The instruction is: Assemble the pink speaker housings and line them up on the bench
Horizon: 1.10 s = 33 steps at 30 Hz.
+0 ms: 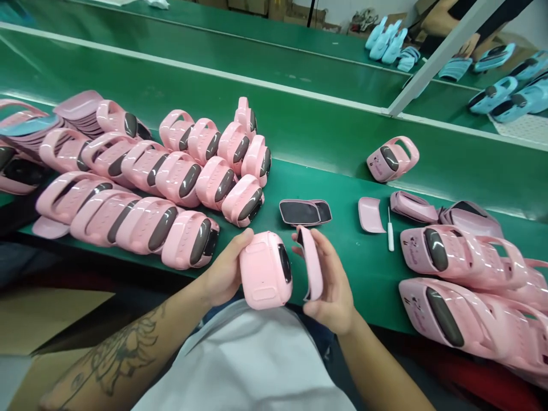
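Pink housing (265,277) sat in the left hand (226,274), held just above the near edge of the green surface (342,188), its flat back turned up toward the camera and a dark panel showing along its right side. The left fingers were wrapped round its left side, thumb on top — closed on it. Right beside it, with a narrow gap between, the right hand (334,285) held a thin pink cover plate (313,262) upright on edge, fingers curled behind it and thumb near its top.

Just beyond the two hands lay dark-faced inserts (305,212), overlapping each other flat on the surface. To their right were a small pink curved piece (370,215) and a slim white-handled tool (390,231), lying side by side but apart. Farther back stood a single pink unit with a handle loop (393,158), alone.

On the left, a crowded heap of pink handled units (171,182) leaned against one another in rows, dark ovals facing right. On the right, more pink units (462,274) lay stacked near the surface edge. Across a white rail (445,51), at the far right corner, blue units (505,85) were spread out, and another person's arm (445,20) showed there — well apart from the two hands.
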Each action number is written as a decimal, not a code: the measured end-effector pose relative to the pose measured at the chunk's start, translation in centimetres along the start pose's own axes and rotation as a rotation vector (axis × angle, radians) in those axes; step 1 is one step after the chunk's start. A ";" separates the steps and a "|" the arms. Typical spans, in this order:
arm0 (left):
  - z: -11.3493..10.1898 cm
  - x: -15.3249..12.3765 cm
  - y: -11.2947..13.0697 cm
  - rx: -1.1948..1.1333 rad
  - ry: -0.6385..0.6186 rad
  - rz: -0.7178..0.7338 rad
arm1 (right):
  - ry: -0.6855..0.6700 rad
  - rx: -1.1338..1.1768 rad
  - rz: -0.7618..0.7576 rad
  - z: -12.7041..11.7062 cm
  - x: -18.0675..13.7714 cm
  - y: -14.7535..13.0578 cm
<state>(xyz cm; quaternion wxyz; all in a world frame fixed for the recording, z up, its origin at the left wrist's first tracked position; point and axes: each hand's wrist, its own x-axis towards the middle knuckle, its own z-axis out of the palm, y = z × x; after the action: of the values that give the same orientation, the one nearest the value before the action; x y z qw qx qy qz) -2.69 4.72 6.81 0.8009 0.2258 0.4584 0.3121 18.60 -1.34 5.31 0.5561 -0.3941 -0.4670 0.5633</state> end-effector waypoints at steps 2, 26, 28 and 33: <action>0.2 0.1 -0.1 0.024 0.011 -0.019 | -0.159 -0.260 -0.101 -0.7 0.1 0.4; -1.5 0.1 -0.1 0.280 -0.363 0.122 | -0.300 -0.738 -0.355 -0.8 0.5 0.2; -1.2 0.0 0.0 0.284 -0.383 0.155 | -0.300 -0.774 -0.361 -0.6 0.2 0.0; -0.5 -0.2 0.4 0.256 -0.398 0.141 | -0.319 -0.829 -0.364 -0.4 -0.4 -0.2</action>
<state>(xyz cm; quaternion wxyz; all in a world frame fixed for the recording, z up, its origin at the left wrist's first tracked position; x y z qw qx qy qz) -3.31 4.89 6.94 0.8166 0.4138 0.3106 0.2558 19.05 -1.70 5.42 0.3633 -0.4030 -0.7932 0.2766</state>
